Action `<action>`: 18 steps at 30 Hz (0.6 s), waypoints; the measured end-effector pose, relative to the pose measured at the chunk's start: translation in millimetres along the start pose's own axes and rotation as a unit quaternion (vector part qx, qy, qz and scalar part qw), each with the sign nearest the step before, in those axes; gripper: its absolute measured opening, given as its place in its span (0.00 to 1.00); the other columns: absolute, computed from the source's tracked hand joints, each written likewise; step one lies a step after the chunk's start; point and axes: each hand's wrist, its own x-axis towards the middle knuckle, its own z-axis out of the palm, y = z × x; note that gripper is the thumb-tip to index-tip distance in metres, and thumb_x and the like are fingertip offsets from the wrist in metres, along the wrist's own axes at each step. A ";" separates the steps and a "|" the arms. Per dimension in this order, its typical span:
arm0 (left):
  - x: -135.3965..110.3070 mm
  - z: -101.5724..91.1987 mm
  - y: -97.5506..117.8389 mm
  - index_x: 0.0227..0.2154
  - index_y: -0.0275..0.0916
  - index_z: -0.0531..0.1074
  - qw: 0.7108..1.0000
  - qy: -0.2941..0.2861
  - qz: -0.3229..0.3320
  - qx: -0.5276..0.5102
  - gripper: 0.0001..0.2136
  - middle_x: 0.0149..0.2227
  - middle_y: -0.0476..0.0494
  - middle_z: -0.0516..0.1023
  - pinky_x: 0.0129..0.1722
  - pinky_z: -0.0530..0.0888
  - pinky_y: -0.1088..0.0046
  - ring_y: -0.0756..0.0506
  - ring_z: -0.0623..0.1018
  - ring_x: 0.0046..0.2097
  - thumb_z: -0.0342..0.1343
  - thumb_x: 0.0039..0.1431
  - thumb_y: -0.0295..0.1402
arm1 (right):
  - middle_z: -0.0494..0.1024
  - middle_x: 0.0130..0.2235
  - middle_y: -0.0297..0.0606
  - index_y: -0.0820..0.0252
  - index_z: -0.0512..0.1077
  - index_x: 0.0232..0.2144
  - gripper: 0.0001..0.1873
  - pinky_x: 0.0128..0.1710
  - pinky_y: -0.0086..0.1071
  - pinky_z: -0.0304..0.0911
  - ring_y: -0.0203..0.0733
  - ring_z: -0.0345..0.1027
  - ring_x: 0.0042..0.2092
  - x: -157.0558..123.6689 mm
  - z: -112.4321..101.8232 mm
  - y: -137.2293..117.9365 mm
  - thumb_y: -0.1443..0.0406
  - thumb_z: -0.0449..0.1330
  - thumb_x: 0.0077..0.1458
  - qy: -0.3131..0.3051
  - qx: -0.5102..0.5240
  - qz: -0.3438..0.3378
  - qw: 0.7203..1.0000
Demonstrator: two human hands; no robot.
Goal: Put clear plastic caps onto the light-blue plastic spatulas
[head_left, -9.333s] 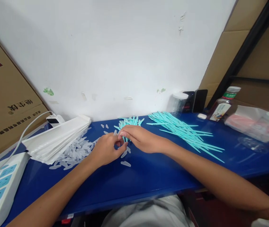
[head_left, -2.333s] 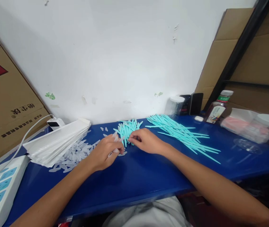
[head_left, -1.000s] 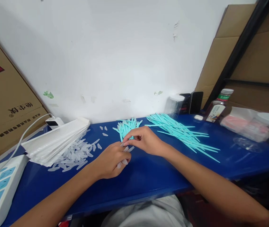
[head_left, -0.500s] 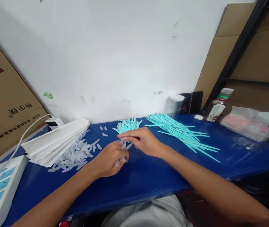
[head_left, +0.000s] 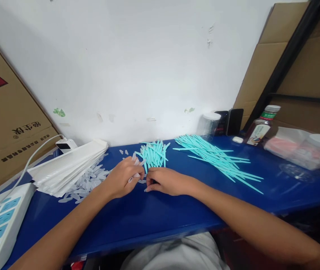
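Jutting from curled fingers of the left hand (head_left: 124, 177), gripped clear pieces (head_left: 136, 175) sit beside teal sticks (head_left: 153, 153); whether the right hand (head_left: 165, 180), fingers bent, grips anything is unclear. Blue surface (head_left: 148, 213) stretches to the near edge; the power strip (head_left: 6, 221) is cut off at left.

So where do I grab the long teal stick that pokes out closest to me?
Probably pinch the teal stick by its near tip, coming from the near right: that slim end juts out past the pile of teal sticks, while the rest runs in among crossing ones.
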 end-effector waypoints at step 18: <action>0.5 14.9 31.9 0.30 0.39 0.73 0.989 0.003 0.085 -0.118 0.26 0.29 0.42 0.76 0.41 0.64 0.61 0.42 0.69 0.33 0.33 0.75 0.42 | 0.83 0.32 0.38 0.59 0.83 0.32 0.14 0.30 0.30 0.62 0.37 0.70 0.31 -5.1 -32.8 -12.5 0.54 0.71 0.57 0.261 0.237 0.005 0.936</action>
